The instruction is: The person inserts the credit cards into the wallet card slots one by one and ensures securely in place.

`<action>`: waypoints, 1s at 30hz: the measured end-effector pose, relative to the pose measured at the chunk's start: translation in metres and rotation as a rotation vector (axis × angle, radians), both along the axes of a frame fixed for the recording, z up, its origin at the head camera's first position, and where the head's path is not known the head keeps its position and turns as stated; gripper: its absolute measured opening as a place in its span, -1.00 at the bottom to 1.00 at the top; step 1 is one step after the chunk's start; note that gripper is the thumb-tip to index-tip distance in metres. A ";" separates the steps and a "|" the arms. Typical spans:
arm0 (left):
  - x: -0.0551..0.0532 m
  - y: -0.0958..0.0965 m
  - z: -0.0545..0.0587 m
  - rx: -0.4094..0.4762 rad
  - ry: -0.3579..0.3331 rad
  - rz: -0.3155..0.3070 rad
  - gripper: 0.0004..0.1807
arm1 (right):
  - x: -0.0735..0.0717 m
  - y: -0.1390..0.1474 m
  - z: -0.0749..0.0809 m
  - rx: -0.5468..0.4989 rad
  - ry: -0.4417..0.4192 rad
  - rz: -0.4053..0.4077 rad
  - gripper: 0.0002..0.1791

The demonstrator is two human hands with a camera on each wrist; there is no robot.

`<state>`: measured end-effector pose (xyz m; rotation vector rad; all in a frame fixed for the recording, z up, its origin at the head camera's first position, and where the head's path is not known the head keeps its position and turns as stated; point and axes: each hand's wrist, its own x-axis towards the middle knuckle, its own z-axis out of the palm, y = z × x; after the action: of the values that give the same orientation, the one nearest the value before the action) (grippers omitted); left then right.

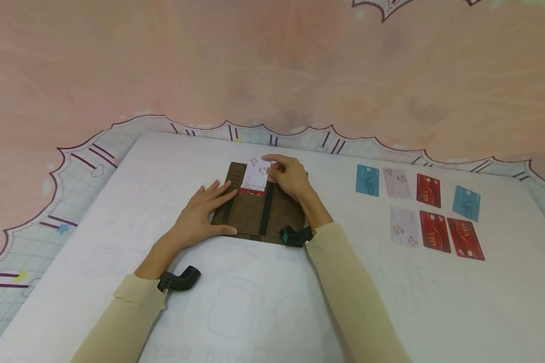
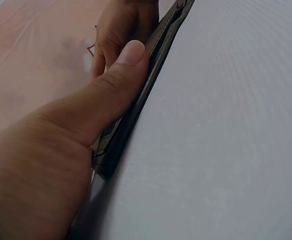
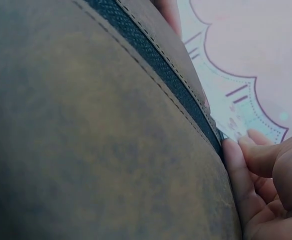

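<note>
A brown leather wallet (image 1: 245, 214) lies opened flat on the white table, with dark bands running down it. Over its left part my left hand (image 1: 202, 214) rests with fingers spread, the thumb pressing along the near edge. My right hand (image 1: 290, 176) pinches the right edge of a white floral card (image 1: 256, 174) between thumb and fingers. The card lies over the wallet's upper middle, and a strip of a red card (image 1: 252, 192) shows just below it. In the right wrist view, the thumb and fingertips meet at the white card (image 3: 231, 125) beside the wallet's dark band (image 3: 158, 75).
To the right lie several loose cards in two rough rows: blue VIP cards (image 1: 367, 180), white floral cards (image 1: 404, 227) and red VIP cards (image 1: 435, 232). A pink patterned cloth (image 1: 254, 65) with a scalloped border is beyond the table's (image 1: 236, 302) far edge.
</note>
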<state>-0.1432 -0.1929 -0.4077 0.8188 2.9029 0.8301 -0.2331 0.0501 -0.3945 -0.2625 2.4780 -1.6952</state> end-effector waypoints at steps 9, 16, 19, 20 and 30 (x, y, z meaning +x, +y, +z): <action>0.000 0.000 -0.001 -0.003 0.007 0.012 0.03 | 0.003 -0.001 0.001 0.158 0.058 0.043 -0.75; 0.001 0.000 -0.001 -0.006 0.011 0.015 0.03 | 0.005 -0.001 -0.002 0.227 0.122 0.056 -0.77; 0.002 -0.001 0.000 -0.006 0.004 0.016 0.03 | 0.008 -0.002 -0.002 0.253 0.147 0.059 -0.77; 0.002 -0.001 0.000 -0.004 0.001 0.018 0.03 | 0.009 -0.003 -0.003 0.263 0.156 0.058 -0.76; 0.002 0.000 0.001 0.004 -0.019 0.011 0.03 | 0.012 -0.002 -0.007 0.320 0.222 0.052 -0.76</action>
<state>-0.1413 -0.1924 -0.4070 0.7915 2.8926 0.8404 -0.2208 0.0478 -0.4016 -0.4968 2.8226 -1.2846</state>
